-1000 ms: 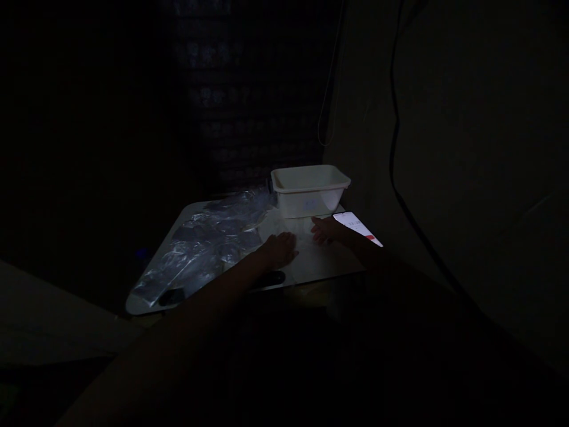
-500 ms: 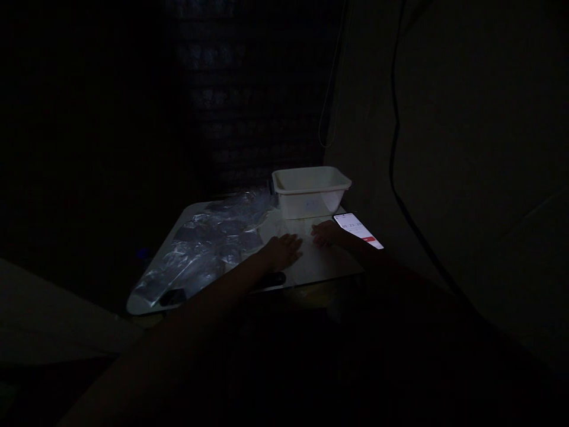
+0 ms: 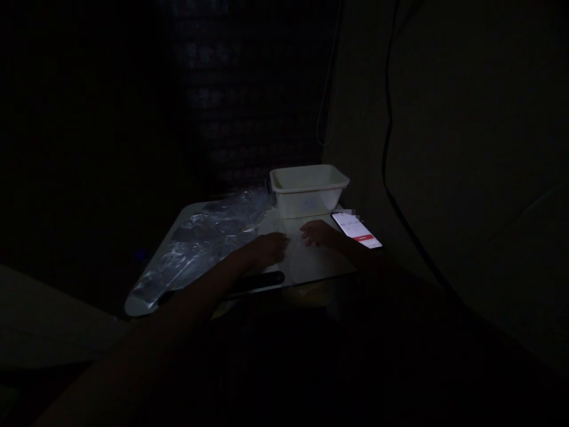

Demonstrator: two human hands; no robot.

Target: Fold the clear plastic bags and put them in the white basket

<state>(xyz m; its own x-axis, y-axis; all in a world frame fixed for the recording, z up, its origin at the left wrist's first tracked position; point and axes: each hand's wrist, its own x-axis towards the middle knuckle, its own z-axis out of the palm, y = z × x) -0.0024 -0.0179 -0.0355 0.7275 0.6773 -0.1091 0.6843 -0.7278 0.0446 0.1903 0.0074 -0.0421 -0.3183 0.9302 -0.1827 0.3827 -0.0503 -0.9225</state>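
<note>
My left hand (image 3: 269, 249) is low over the white tabletop (image 3: 317, 261), just right of a spread of clear plastic bags or sheeting (image 3: 200, 246). Its fingers point right and are dark and blurred, so whether they grip anything is unclear. Facing it, my right hand (image 3: 319, 232) has bent fingers a little apart, with nothing visible held in them. A faint pale patch lies between the hands; I cannot make out whether it is thin plastic or glare.
Behind the hands stands a white plastic tub (image 3: 309, 198). A lit phone (image 3: 359, 230) showing a timer lies at the right edge. A dark handle-like slot (image 3: 262, 280) runs along the front edge. A black cable (image 3: 387, 136) hangs on the right wall.
My left hand has moved left, its fingers no longer spread as before. My right hand has shifted slightly left. The view has moved a little.
</note>
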